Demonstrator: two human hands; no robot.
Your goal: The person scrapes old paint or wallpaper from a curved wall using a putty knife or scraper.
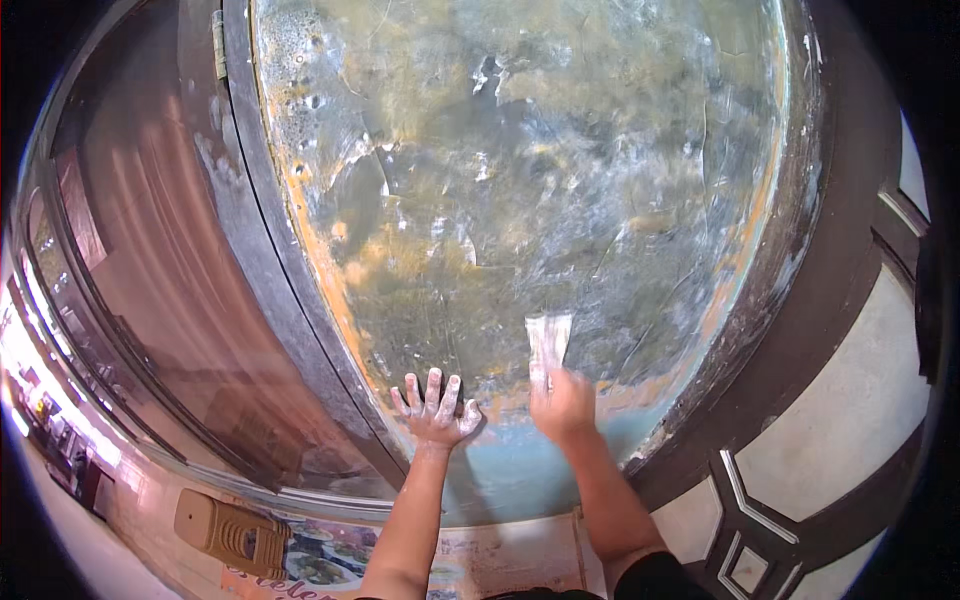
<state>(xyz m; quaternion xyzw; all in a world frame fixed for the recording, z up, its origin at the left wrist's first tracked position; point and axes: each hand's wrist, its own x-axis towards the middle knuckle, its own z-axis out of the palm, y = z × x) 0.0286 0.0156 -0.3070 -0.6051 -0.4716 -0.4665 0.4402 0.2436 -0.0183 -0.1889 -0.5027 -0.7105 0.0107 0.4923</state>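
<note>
Before me rises a wall panel [517, 210] with a worn, patchy surface of grey, ochre and white, turning pale blue near its base. My right hand [566, 405] grips a putty knife [549, 337], its broad blade pointing up and lying against or close to the panel; white residue coats the blade, and my fingers hide the handle. To its left, my left hand [436, 412] rests on the panel's lower part with fingers spread and nothing in it. White powder covers its fingers.
A dark frame with a hinge [219, 45] borders the panel on the left, beside a brown glossy door [172, 247]. Dark moulding with pale inset panels [832, 397] stands at right. On the floor are a brown plastic stool [232, 532] and a printed banner [322, 559].
</note>
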